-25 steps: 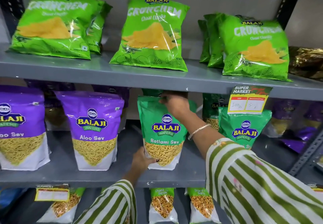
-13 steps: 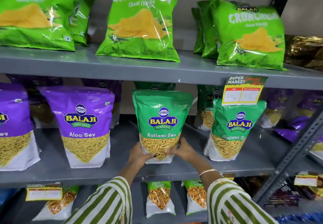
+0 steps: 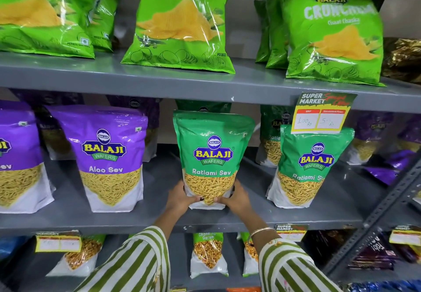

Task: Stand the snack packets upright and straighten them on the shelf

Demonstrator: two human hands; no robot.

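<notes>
Grey middle shelf (image 3: 159, 220) first, then upright Ratlami Sev packet (image 3: 213, 157) on it, long axis vertical, base clasped from both sides by left hand (image 3: 182, 197) and right hand (image 3: 237, 198), equally near, directly below.

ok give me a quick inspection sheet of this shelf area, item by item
surface: grey metal middle shelf, bare along its front edge
job's things: green Ratlami Sev packet upright at centre; second Ratlami Sev packet upright to its right; purple Aloo Sev packet upright to its left
clutter: price tag hanging over the right packet's top
hands: left hand and right hand grip the centre packet's base, one on each side
cables: nothing seen
surroundings: Crunchem chip bags leaning back on the upper shelf; more packets on the lower shelf
</notes>
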